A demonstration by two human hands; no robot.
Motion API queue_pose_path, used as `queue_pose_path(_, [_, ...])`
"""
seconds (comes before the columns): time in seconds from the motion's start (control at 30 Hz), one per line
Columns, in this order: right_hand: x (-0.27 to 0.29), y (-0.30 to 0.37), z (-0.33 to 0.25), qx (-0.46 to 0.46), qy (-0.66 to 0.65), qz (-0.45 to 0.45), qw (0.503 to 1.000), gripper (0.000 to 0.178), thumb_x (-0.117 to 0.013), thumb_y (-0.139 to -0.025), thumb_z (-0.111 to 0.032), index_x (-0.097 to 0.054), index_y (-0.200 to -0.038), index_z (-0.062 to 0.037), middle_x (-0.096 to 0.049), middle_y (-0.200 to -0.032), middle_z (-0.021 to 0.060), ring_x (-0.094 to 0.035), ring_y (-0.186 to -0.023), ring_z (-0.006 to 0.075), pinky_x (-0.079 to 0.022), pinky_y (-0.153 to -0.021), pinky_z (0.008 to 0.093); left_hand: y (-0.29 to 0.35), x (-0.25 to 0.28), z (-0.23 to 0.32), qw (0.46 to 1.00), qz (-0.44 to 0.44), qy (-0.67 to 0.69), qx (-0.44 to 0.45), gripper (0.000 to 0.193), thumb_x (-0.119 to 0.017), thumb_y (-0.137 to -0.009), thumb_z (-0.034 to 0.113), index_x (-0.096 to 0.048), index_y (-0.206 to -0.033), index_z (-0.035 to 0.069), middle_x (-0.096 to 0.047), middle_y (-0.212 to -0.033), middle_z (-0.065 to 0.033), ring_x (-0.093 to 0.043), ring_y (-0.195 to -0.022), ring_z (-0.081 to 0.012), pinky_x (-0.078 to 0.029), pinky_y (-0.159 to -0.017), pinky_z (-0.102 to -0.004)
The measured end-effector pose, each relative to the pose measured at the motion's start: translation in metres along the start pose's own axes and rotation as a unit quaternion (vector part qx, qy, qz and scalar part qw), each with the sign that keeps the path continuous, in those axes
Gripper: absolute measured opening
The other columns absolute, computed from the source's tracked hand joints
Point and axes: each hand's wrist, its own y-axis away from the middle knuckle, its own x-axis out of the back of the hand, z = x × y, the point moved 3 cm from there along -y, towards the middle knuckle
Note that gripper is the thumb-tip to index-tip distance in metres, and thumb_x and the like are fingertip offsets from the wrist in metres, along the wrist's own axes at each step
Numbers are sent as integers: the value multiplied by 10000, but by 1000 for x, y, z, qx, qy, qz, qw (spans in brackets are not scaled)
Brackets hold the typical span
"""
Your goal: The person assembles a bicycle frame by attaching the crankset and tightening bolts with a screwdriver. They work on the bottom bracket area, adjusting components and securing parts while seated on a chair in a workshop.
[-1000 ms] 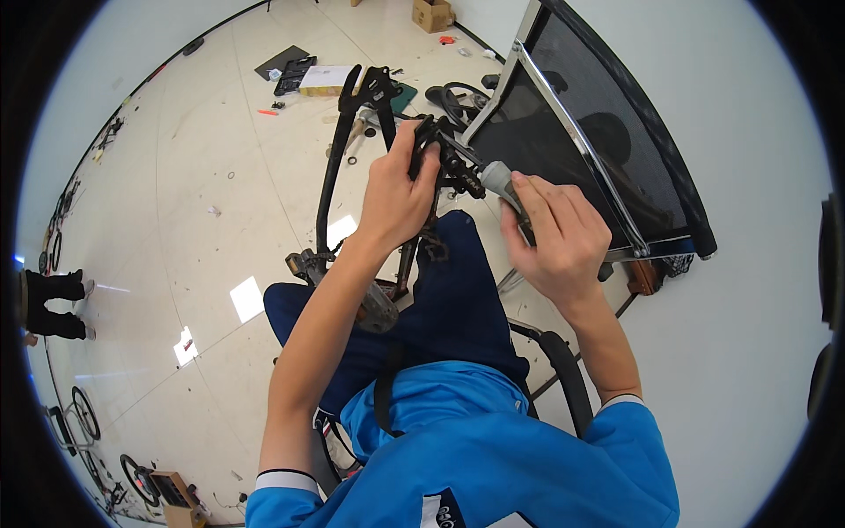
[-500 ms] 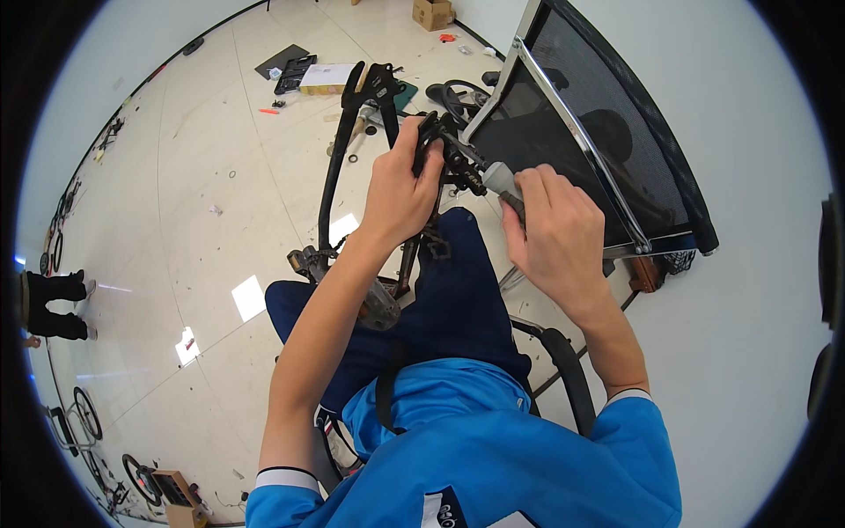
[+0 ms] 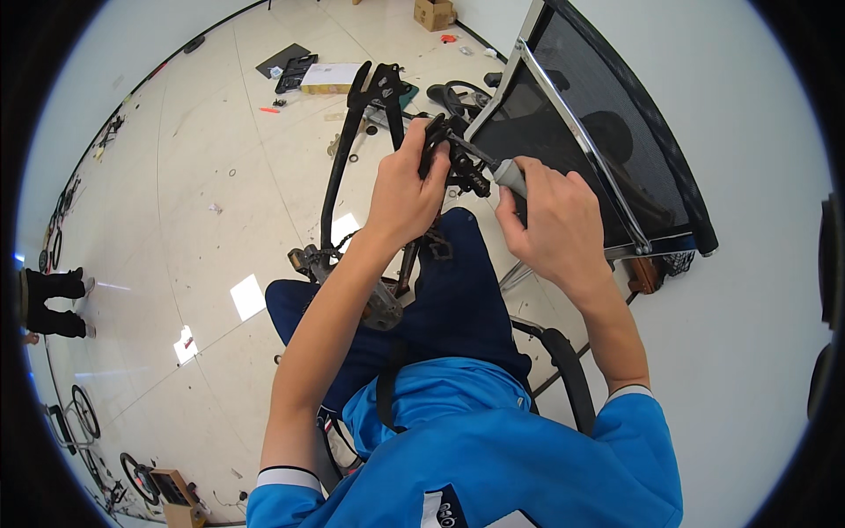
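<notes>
A black bicycle frame [image 3: 333, 189] stands between my knees, its two long stays reaching away from me. My left hand [image 3: 398, 195] is closed around a dark bicycle part [image 3: 433, 148] near the frame; its exact kind is partly hidden by my fingers. In my right hand [image 3: 559, 216] is a screwdriver [image 3: 510, 176] with a grey handle, its shaft pointing left to a dark metal piece by my left fingers. Just below the shaft hangs a black part with pale lettering [image 3: 475, 183]. A pedal [image 3: 308, 262] and a scuffed grey metal piece [image 3: 382, 310] lie near my lap.
At my right, close by, leans a black mesh chair [image 3: 563, 132] with chrome tubes. Ahead on the floor are a flat box [image 3: 331, 78], a black tool case [image 3: 296, 74] and a cardboard box [image 3: 434, 14]. Another person's legs [image 3: 55, 304] show at far left, above bicycle parts [image 3: 84, 414].
My right hand has turned slightly, and the screwdriver handle has shifted a little right, with more shaft showing. My left hand and the frame have moved slightly right.
</notes>
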Motion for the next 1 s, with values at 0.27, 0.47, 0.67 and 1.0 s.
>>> queue_pose_path(0.27, [-5, -3, 1, -4, -36, -32, 999, 373, -717, -754, -126, -493, -1030, -14, -578, -718, 94, -619, -642, 282, -462, -570, 382, 0, 1, 1, 1000, -4, -7, 11, 177, -533, -936, 114, -486, -1079, 22, -551, -620, -171, -565, -522, -296, -417, -503, -359])
queue_pose_path(0.47, [0, -10, 1, -39, -98, -26, 994, 399, -701, -768, -122, -483, -1077, 6, -591, -765, 131, -637, -686, 318, -509, -565, 403, 3, 1, 4, 1000, -13, 4, 12, 171, -536, -934, 106, -485, -1074, 20, -552, -625, -167, -570, -531, -296, -423, -516, -355])
queue_pose_path(0.67, [-2, -7, 4, -20, -59, -19, 998, 296, -696, -774, -139, -546, -962, 33, -605, -761, 127, -612, -708, 288, -511, -614, 384, 2, -1, 3, 1000, -14, 5, 7, 167, -540, -931, 102, -483, -1064, 18, -554, -627, -169, -567, -529, -300, -421, -515, -357])
queue_pose_path(1.0, [-10, -9, 5, -9, -21, -10, 1000, 319, -725, -738, -93, -547, -997, -35, -565, -752, 70, -596, -660, 237, -500, -578, 359, 1, 2, 3, 1000, -1, 0, 23, 185, -537, -929, 103, -490, -1086, 16, -552, -609, -163, -555, -510, -276, -422, -508, -353])
